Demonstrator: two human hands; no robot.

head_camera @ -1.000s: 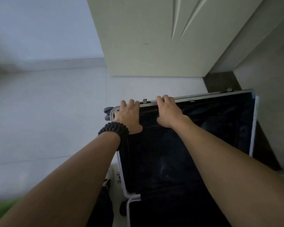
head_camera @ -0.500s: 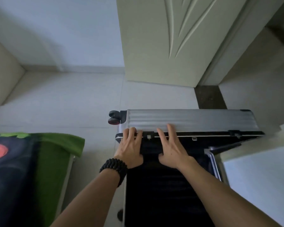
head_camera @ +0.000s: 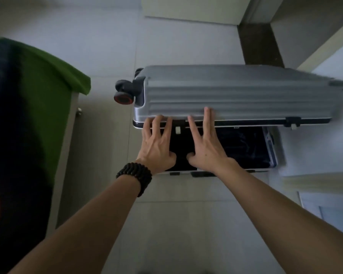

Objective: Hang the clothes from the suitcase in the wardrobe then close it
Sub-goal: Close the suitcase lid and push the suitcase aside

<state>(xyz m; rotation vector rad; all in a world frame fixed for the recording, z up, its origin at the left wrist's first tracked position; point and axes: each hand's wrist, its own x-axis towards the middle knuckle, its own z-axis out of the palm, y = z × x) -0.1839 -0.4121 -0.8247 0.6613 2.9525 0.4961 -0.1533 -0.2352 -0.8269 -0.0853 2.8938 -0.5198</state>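
two bare forearms reach forward from the bottom of the view, the left one wearing a dark beaded bracelet (head_camera: 134, 176) at the wrist. the left hand (head_camera: 156, 144) and the right hand (head_camera: 205, 147) lie side by side with fingers straight and spread, fingertips pressing on the front edge of the suitcase lid (head_camera: 236, 93), thumbs tucked toward each other over the dark gap. the silver ribbed suitcase (head_camera: 269, 147) sits on the pale tiled floor (head_camera: 166, 224), its lid partly lowered over the black-lined lower half. a black wheel (head_camera: 124, 93) with a red hub sticks out at its left end. to the left is a bed with a green cover (head_camera: 48, 84); beyond the case stands a cream door (head_camera: 190, 8).
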